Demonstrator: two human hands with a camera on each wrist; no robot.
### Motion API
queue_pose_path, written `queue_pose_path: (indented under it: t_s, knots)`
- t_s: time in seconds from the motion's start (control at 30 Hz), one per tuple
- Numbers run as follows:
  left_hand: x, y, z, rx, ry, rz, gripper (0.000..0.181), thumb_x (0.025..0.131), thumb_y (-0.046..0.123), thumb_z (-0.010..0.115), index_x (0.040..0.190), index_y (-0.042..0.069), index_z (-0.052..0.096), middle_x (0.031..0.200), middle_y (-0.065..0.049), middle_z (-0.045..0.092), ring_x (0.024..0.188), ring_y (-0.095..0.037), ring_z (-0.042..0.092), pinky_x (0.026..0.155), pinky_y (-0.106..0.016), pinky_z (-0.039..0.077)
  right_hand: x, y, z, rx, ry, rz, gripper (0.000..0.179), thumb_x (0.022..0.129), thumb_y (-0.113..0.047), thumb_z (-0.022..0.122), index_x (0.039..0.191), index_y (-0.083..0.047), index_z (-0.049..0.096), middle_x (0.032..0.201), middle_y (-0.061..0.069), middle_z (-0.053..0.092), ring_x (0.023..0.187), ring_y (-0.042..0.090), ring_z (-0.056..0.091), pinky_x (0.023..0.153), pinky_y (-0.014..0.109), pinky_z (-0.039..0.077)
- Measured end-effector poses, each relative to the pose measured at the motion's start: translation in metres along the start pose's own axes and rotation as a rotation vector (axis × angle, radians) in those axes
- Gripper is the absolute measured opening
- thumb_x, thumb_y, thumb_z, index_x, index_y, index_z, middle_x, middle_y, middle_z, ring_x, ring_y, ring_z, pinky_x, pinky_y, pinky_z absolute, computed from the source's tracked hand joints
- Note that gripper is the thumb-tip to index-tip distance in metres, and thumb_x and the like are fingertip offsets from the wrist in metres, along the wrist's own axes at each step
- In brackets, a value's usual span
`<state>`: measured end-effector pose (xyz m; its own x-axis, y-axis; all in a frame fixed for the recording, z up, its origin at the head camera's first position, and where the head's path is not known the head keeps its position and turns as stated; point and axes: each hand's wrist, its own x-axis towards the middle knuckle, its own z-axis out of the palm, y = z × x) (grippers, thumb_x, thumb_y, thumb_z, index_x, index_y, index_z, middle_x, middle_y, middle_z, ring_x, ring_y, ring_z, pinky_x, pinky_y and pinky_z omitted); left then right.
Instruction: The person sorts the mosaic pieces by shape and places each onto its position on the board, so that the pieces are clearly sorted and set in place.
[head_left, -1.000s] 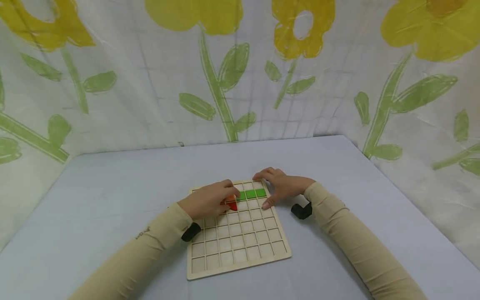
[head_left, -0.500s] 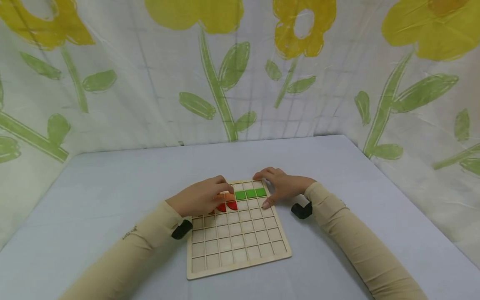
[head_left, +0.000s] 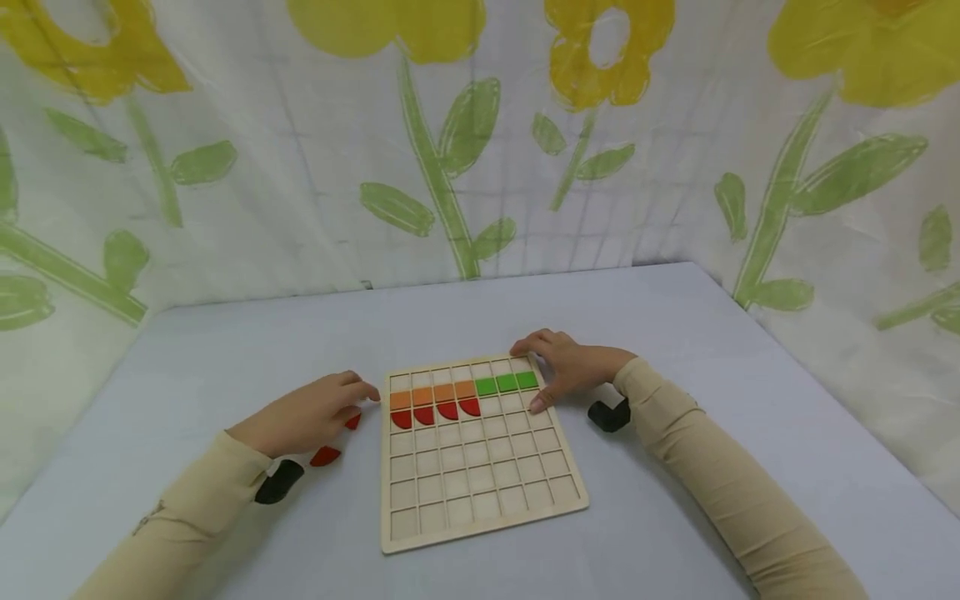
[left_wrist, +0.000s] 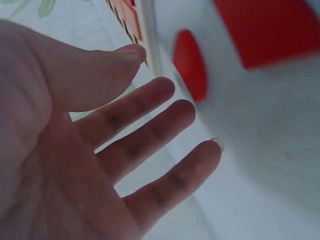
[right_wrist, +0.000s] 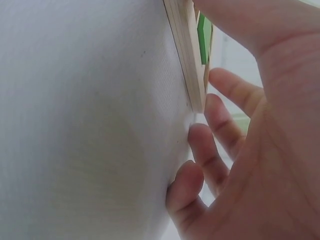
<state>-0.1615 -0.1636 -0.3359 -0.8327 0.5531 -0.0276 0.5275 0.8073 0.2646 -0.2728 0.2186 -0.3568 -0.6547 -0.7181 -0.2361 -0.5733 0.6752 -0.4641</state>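
A wooden grid board (head_left: 487, 525) lies on the table, slightly turned. Its second row from the far edge holds orange squares (head_left: 444, 392) on the left and green squares (head_left: 506, 383) on the right; below the orange ones sit several red quarter-circle pieces (head_left: 424, 415). My right hand (head_left: 573, 367) holds the far right corner, thumb on the side rim and fingers at the far edge. Left of the board, my left hand (head_left: 307, 412) hovers with parted fingers, gripping nothing. Beneath and beside it lie loose red pieces (head_left: 326, 457); in the left wrist view a red piece (left_wrist: 190, 65) is near the fingertips.
A pale cloth covers the table (head_left: 667, 517). Behind it hangs a curtain (head_left: 300, 167) printed with yellow flowers and green leaves. Each wrist carries a black device, such as the one at the right wrist (head_left: 609, 415).
My left hand has left the board and moved left over the table, uncovering the orange and red pieces in the grid and showing loose red ones. My right hand stays at the corner.
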Motion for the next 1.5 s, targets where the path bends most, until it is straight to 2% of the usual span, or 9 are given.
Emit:
queue_pose_path:
  t_s: [0.1,0.27,0.6,0.73,0.93,1.07,1.2,1.37,1.5]
  knots:
    - [-0.007,-0.005,0.002,-0.003,-0.008,-0.014,0.024,0.089,0.0,0.061,0.11,0.011,0.064,0.105,-0.001,0.058,0.093,-0.017,0.056,0.081,-0.035,0.051,-0.001,0.001,0.0,0.01,-0.001,0.004,0.091,0.071,-0.058,0.076,0.143,-0.023,0.035,0.15,0.006,0.025,0.138,0.03,0.022,0.108,0.053,0.027]
    - [-0.011,-0.008,0.009,0.004,0.009,-0.05,0.024,0.084,0.007,0.071,0.106,0.014,0.065,0.094,0.003,0.055,0.084,-0.012,0.051,0.07,-0.027,0.049,-0.001,0.004,0.003,0.006,0.0,-0.001,0.091,0.071,-0.059,0.075,0.144,-0.024,0.034,0.151,0.007,0.023,0.138,0.031,0.021,0.108,0.055,0.027]
    - [-0.011,-0.005,0.011,-0.057,-0.019,-0.114,0.021,0.087,0.02,0.071,0.106,0.015,0.065,0.083,0.007,0.052,0.072,-0.008,0.048,0.063,-0.024,0.044,-0.004,0.002,0.003,0.008,-0.005,0.014,0.09,0.071,-0.058,0.076,0.143,-0.026,0.034,0.15,0.006,0.023,0.139,0.03,0.02,0.108,0.054,0.027]
    - [-0.011,-0.005,0.01,-0.055,-0.008,-0.099,0.018,0.085,0.015,0.072,0.101,0.015,0.065,0.087,0.007,0.053,0.075,-0.007,0.049,0.065,-0.024,0.046,-0.004,0.002,0.003,0.003,0.0,0.013,0.089,0.071,-0.058,0.076,0.143,-0.025,0.034,0.15,0.006,0.024,0.139,0.03,0.022,0.108,0.054,0.027]
    - [-0.01,-0.002,0.01,-0.037,0.051,-0.01,0.016,0.083,0.003,0.071,0.093,0.015,0.065,0.088,0.006,0.055,0.078,-0.008,0.051,0.069,-0.024,0.049,-0.004,0.005,0.004,0.009,0.003,0.014,0.089,0.07,-0.059,0.076,0.142,-0.026,0.035,0.15,0.006,0.024,0.138,0.03,0.022,0.107,0.054,0.028]
    - [-0.008,-0.001,0.012,-0.019,0.091,0.029,0.019,0.082,-0.001,0.07,0.095,0.013,0.064,0.09,0.003,0.056,0.08,-0.01,0.053,0.071,-0.025,0.05,-0.003,0.007,0.003,0.004,0.001,0.015,0.09,0.07,-0.062,0.075,0.142,-0.028,0.034,0.15,0.005,0.024,0.138,0.03,0.021,0.107,0.055,0.028]
    - [-0.006,0.0,0.013,-0.001,0.117,0.031,0.02,0.083,0.005,0.072,0.101,0.011,0.064,0.092,0.003,0.058,0.08,-0.008,0.054,0.071,-0.025,0.051,-0.001,0.007,0.002,-0.003,0.0,-0.002,0.09,0.07,-0.063,0.074,0.143,-0.027,0.034,0.15,0.006,0.024,0.138,0.031,0.022,0.107,0.055,0.028]
    - [0.003,0.002,0.01,0.001,0.115,0.041,0.023,0.087,0.009,0.07,0.109,0.011,0.065,0.095,0.003,0.058,0.084,-0.01,0.058,0.074,-0.027,0.052,0.001,0.004,0.001,-0.006,-0.001,0.014,0.091,0.069,-0.063,0.074,0.143,-0.027,0.034,0.151,0.005,0.024,0.139,0.03,0.021,0.107,0.054,0.029]
    - [0.01,0.006,0.007,0.011,0.053,-0.003,0.034,0.084,0.016,0.074,0.116,0.011,0.062,0.101,-0.001,0.057,0.09,-0.014,0.058,0.078,-0.031,0.053,0.001,0.0,0.0,0.008,-0.01,0.02,0.09,0.07,-0.06,0.076,0.143,-0.026,0.034,0.151,0.005,0.023,0.139,0.03,0.02,0.108,0.054,0.028]
